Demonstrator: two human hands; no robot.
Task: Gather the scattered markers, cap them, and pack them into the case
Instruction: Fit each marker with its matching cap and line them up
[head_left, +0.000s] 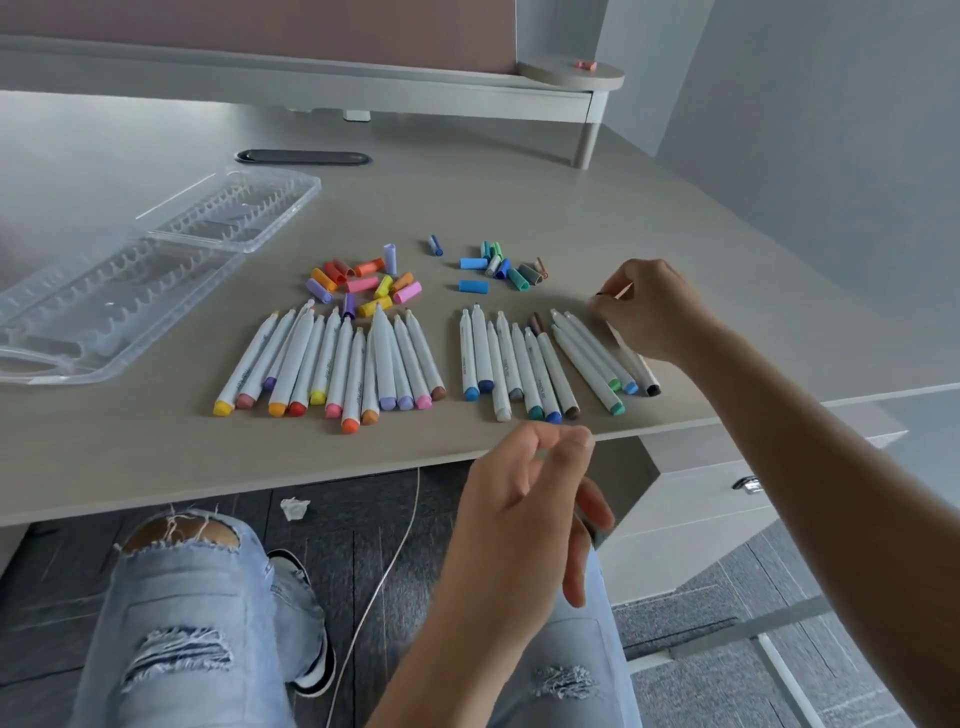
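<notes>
Near the desk edge (311, 467), left hand (524, 525) hovers, fingers relaxed.

Worktop (597, 208) bare at 12–1 o'clock; open case (156, 270) blocks 10, caps (363, 283) (two heaps) crowd centre.

Uncapped markers (332, 358) lie in two rows, loose caps (363, 283) just beyond, clear case (130, 291) open, far left of the hands.
</notes>
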